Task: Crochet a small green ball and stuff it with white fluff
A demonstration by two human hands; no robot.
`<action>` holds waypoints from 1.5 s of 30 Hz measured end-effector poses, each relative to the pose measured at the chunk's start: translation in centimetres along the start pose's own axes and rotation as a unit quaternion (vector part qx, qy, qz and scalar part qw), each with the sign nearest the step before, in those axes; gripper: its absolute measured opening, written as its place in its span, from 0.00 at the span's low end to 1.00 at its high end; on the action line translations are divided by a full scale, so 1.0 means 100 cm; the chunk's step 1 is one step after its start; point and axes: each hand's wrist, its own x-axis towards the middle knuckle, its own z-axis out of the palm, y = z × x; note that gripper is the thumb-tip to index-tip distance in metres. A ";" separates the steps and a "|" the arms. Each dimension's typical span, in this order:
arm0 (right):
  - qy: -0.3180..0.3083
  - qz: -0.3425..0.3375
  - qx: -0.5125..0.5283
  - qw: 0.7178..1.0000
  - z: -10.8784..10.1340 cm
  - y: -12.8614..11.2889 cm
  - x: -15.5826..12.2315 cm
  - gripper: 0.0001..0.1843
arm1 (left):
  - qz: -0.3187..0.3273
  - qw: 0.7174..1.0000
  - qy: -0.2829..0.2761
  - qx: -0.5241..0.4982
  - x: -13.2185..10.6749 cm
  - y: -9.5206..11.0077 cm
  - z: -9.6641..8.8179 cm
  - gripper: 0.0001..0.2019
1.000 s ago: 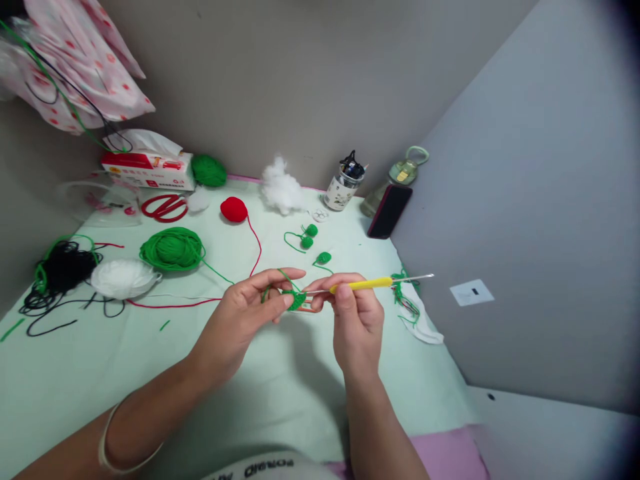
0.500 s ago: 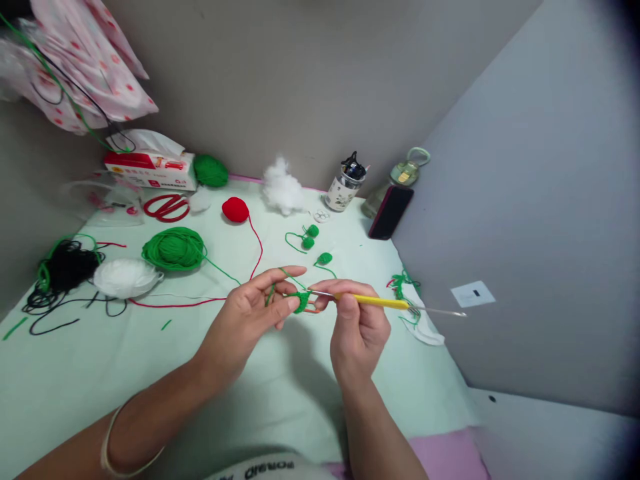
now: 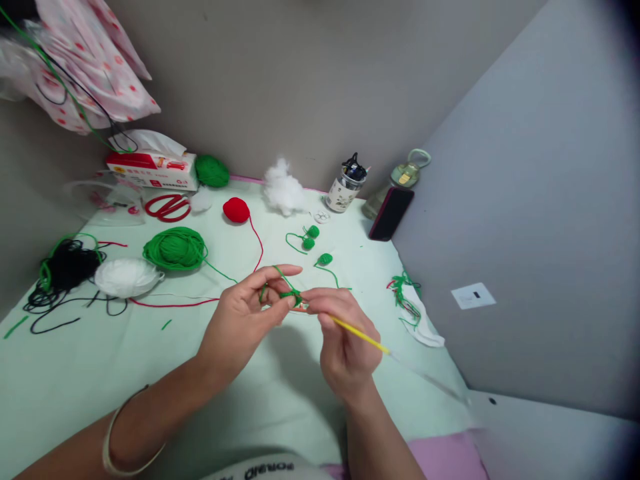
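Between thumb and fingers, my left hand (image 3: 245, 310) pinches a small green crochet piece (image 3: 295, 297), with green yarn looped over its raised index finger. A yellow-handled crochet hook (image 3: 360, 333) is gripped in my right hand (image 3: 350, 340), its rear metal end slanting down to the right. The hook's working tip lies at the crochet piece, hidden by my fingers. Something small and orange shows just below the piece; I cannot make out what it is. Behind my left hand, a strand runs to a green yarn ball (image 3: 175, 249).
A red yarn ball (image 3: 236, 210), red scissors (image 3: 168, 207), white stuffing (image 3: 284, 187) and small green crocheted balls (image 3: 313, 231) lie beyond my hands. White yarn (image 3: 126, 277) and tangled black yarn (image 3: 73, 265) sit left. A jar (image 3: 345, 190) and phone (image 3: 392, 213) stand back right.
The crochet hook has swung from nearly level to a steep slant, its rear end now lower. My right hand has tilted and moved slightly left, closer to the left fingers.
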 end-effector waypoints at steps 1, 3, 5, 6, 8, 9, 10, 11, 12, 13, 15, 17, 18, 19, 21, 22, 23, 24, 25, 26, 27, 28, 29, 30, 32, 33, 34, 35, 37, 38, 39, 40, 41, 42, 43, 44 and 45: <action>-0.007 -0.024 -0.035 0.999 0.000 -0.001 0.000 0.13 | 0.003 1.000 0.010 0.008 0.000 0.001 0.000 0.14; -0.014 -0.062 -0.096 0.993 0.002 -0.002 -0.001 0.13 | 0.010 1.000 0.020 0.018 -0.001 0.002 0.001 0.15; -0.013 -0.087 -0.138 0.987 0.004 -0.003 -0.002 0.14 | 0.014 0.999 0.022 0.027 -0.002 0.002 0.001 0.16; -0.012 -0.091 -0.148 0.985 0.005 -0.003 -0.002 0.15 | 0.018 0.999 0.024 0.033 -0.003 0.002 0.001 0.16; -0.010 -0.086 -0.144 0.986 0.007 -0.002 -0.004 0.16 | 0.033 0.998 0.032 0.047 -0.004 0.002 0.002 0.17; -0.008 -0.084 -0.141 0.986 0.008 -0.001 -0.005 0.16 | 0.041 0.997 0.038 0.051 -0.005 0.002 0.002 0.17; -0.003 -0.083 -0.144 0.986 0.009 0.000 -0.006 0.17 | 0.043 0.997 0.041 0.049 -0.005 0.002 0.002 0.17; 0.003 -0.084 -0.154 0.984 0.010 0.000 -0.008 0.17 | 0.038 0.998 0.036 0.035 -0.005 0.002 0.002 0.17; 0.012 -0.088 -0.171 0.981 0.011 0.001 -0.010 0.18 | 0.024 0.999 0.023 0.008 -0.005 0.003 0.003 0.17; 0.022 -0.093 -0.190 0.977 0.012 0.002 -0.012 0.19 | -0.002 1.000 0.002 -0.029 -0.004 0.003 0.003 0.18; 0.037 -0.084 -0.202 0.975 0.013 0.003 -0.014 0.21 | -0.072 0.989 -0.057 -0.116 -0.002 0.005 0.002 0.20; 0.040 -0.056 -0.150 0.986 0.011 0.002 -0.013 0.21 | -0.126 0.971 -0.099 -0.179 0.001 0.007 -0.001 0.20; 0.047 -0.030 -0.107 0.993 0.009 0.001 -0.012 0.20 | -0.139 0.965 -0.106 -0.194 0.002 0.008 -0.002 0.20; 0.056 0.005 -0.055 0.997 0.007 0.000 -0.009 0.18 | -0.140 0.964 -0.104 -0.200 0.003 0.009 -0.004 0.19; 0.091 0.088 0.060 0.990 0.004 0.000 -0.003 0.15 | -0.126 0.970 -0.089 -0.190 0.005 0.010 -0.008 0.16; 0.106 0.133 0.116 0.979 0.003 0.000 -0.001 0.13 | -0.117 0.973 -0.082 -0.180 0.005 0.010 -0.009 0.15; 0.112 0.170 0.167 0.965 0.003 0.001 0.001 0.12 | -0.110 0.976 -0.077 -0.169 0.005 0.009 -0.010 0.14; 0.110 0.196 0.208 0.952 0.003 0.002 0.003 0.11 | -0.104 0.979 -0.076 -0.159 0.005 0.009 -0.010 0.14; 0.104 0.210 0.231 0.944 0.003 0.003 0.004 0.11 | -0.100 0.981 -0.079 -0.149 0.004 0.007 -0.009 0.14; 0.095 0.214 0.232 0.944 0.004 0.004 0.005 0.11 | -0.096 0.982 -0.085 -0.139 0.004 0.006 -0.008 0.15; 0.086 0.210 0.218 0.949 0.005 0.004 0.005 0.10 | -0.090 0.983 -0.091 -0.131 0.003 0.004 -0.006 0.15; 0.076 0.204 0.197 0.956 0.006 0.004 0.005 0.10 | -0.084 0.984 -0.095 -0.124 0.003 0.003 -0.004 0.15; 0.070 0.199 0.175 0.962 0.006 0.004 0.004 0.10 | -0.076 0.985 -0.097 -0.119 0.002 0.001 -0.002 0.14; 0.067 0.195 0.159 0.965 0.007 0.003 0.004 0.10 | -0.070 0.987 -0.093 -0.115 0.002 0.001 -0.001 0.14; 0.065 0.190 0.151 0.968 0.007 0.002 0.003 0.10 | -0.065 0.989 -0.078 -0.110 0.002 0.000 0.000 0.15; 0.065 0.187 0.154 0.968 0.007 0.002 0.003 0.10 | -0.070 0.989 -0.074 -0.110 0.002 0.000 0.000 0.16; 0.067 0.187 0.160 0.967 0.007 0.002 0.003 0.10 | -0.078 0.987 -0.076 -0.114 0.002 0.001 -0.001 0.18; 0.070 0.193 0.174 0.963 0.006 0.003 0.003 0.09 | -0.091 0.984 -0.085 -0.125 0.003 0.002 -0.002 0.20; 0.082 0.225 0.221 0.946 0.004 0.007 0.004 0.09 | -0.122 0.973 -0.119 -0.157 0.005 0.003 -0.006 0.21; 0.090 0.244 0.248 0.933 0.003 0.009 0.005 0.10 | -0.136 0.966 -0.137 -0.173 0.006 0.003 -0.008 0.21; 0.095 0.262 0.273 0.921 0.001 0.011 0.006 0.10 | -0.147 0.960 -0.153 -0.185 0.007 0.004 -0.009 0.20; 0.096 0.275 0.295 0.910 0.000 0.013 0.007 0.11 | -0.153 0.956 -0.163 -0.192 0.007 0.004 -0.010 0.19; 0.094 0.285 0.312 0.902 -0.001 0.015 0.008 0.11 | -0.153 0.955 -0.166 -0.194 0.007 0.004 -0.010 0.18; 0.089 0.292 0.325 0.895 -0.001 0.016 0.009 0.12 | -0.148 0.957 -0.162 -0.192 0.007 0.004 -0.009 0.18; 0.083 0.295 0.331 0.892 -0.001 0.016 0.009 0.12 | -0.138 0.961 -0.151 -0.187 0.007 0.003 -0.008 0.18; 0.077 0.292 0.329 0.895 0.000 0.015 0.009 0.12 | -0.125 0.966 -0.138 -0.178 0.006 0.003 -0.006 0.18; 0.071 0.284 0.315 0.903 0.001 0.014 0.008 0.11 | -0.111 0.971 -0.126 -0.170 0.005 0.002 -0.005 0.18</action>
